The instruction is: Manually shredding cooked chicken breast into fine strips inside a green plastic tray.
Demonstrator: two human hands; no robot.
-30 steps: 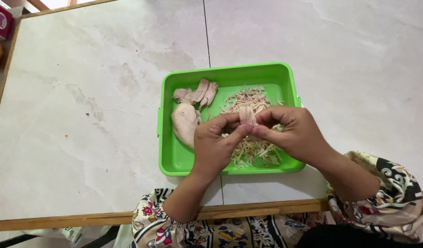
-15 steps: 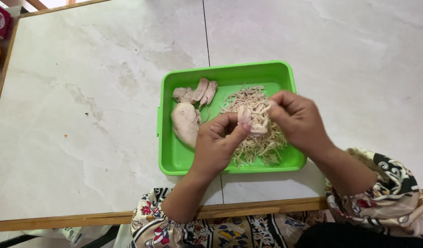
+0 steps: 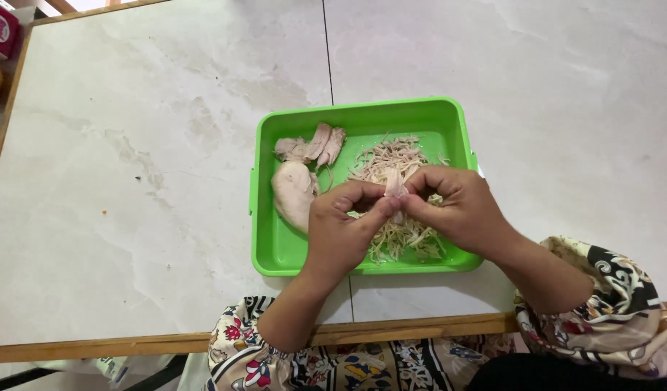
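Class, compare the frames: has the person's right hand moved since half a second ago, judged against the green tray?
Yes. The right hand has moved left, back toward the left hand, over the green tray; both again pinch the chicken piece.

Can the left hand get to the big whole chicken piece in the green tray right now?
Probably yes. The whole chicken piece lies uncovered in the green tray, just beside the left hand. But both hands, the right hand too, pinch a small meat piece.
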